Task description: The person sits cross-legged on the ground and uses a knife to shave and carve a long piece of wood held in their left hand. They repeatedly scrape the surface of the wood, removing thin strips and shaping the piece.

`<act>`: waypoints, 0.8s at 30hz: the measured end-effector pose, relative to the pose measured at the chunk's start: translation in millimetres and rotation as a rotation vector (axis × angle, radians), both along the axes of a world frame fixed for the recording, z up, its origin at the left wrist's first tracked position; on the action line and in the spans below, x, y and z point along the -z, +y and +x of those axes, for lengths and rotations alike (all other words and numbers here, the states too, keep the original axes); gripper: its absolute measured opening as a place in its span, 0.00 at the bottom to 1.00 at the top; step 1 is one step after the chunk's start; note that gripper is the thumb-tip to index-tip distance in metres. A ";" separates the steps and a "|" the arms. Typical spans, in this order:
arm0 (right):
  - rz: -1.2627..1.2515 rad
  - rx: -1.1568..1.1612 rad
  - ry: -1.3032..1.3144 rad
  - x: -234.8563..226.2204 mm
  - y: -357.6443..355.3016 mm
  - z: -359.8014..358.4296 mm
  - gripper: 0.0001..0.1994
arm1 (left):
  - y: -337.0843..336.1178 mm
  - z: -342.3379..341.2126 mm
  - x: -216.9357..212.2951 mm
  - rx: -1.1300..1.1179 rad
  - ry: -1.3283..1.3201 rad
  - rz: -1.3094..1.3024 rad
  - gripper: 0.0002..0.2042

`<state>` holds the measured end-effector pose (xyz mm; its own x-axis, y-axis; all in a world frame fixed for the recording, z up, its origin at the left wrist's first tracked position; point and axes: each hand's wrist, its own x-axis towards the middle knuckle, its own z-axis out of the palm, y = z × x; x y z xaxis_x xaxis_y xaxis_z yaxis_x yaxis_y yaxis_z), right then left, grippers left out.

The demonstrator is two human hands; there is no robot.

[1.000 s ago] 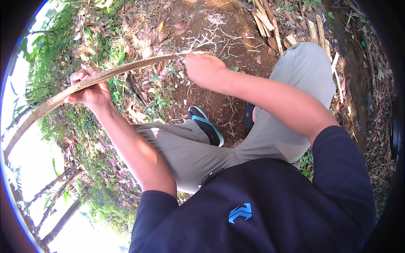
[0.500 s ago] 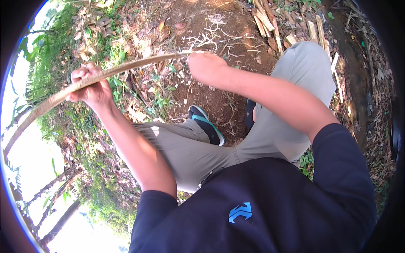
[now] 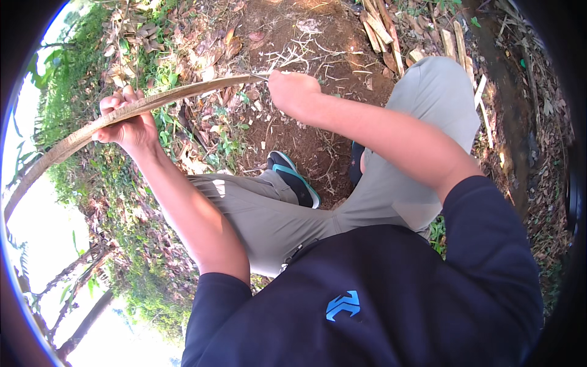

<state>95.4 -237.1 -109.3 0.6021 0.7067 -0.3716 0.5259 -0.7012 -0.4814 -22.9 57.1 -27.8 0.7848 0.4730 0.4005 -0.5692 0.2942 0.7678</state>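
Strip (image 3: 122, 116): it's a long, thin, bowed length of bamboo or wood running from the far left of the view, through your left hand (image 3: 125, 125), to your right hand (image 3: 293, 92), held up in the air above the ground (image 3: 318, 37). Your left hand is closed around it, fingers wrapped over the top edge. Your right hand is a closed fist at the strip's near tip, and a thin, pale blade (image 3: 262, 77) seems to poke out of it against the strip; it's too small to be sure what the tool is.

To do this well, by my judgement: keep the left grip firm so the bow doesn't spring, keep the cutting edge angled away from those left fingers, and take shallow passes along the grain. Your knee (image 3: 428, 79) sits just beside the working hand, so keep strokes clear of it.

You're sitting on bare reddish earth strewn with dry leaves (image 3: 214, 49) and twigs, with one shoe (image 3: 293, 177) tucked in front of you. Split sticks (image 3: 379, 24) lie in a loose heap beyond your right hand. Grass and low green plants (image 3: 79, 79) grow on the left, where the ground drops away toward thin tree trunks (image 3: 79, 306) and bright light.
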 end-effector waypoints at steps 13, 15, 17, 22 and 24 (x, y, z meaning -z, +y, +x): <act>-0.125 -0.089 -0.376 16.8 3.0 -6.3 0.11 | -3.3 -5.8 5.9 0.005 0.022 0.000 0.36; -0.101 -0.063 -0.307 14.1 0.6 0.1 0.12 | -2.5 -3.4 7.8 0.006 0.015 -0.010 0.36; -0.074 -0.032 -0.135 1.5 -1.3 7.8 0.13 | 1.6 -4.3 9.2 0.039 -0.028 0.003 0.37; -0.014 -0.026 0.131 9.5 -10.6 18.9 0.12 | -2.4 1.5 6.9 -0.026 0.010 -0.004 0.36; -0.030 -0.047 0.134 7.7 -11.7 20.2 0.13 | -2.6 1.8 5.9 -0.020 0.007 -0.005 0.36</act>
<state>115.6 -248.8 -117.0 0.5125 0.7202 -0.4676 0.4906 -0.6925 -0.5290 -21.1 54.5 -33.7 0.7779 0.4906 0.3927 -0.5696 0.2864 0.7704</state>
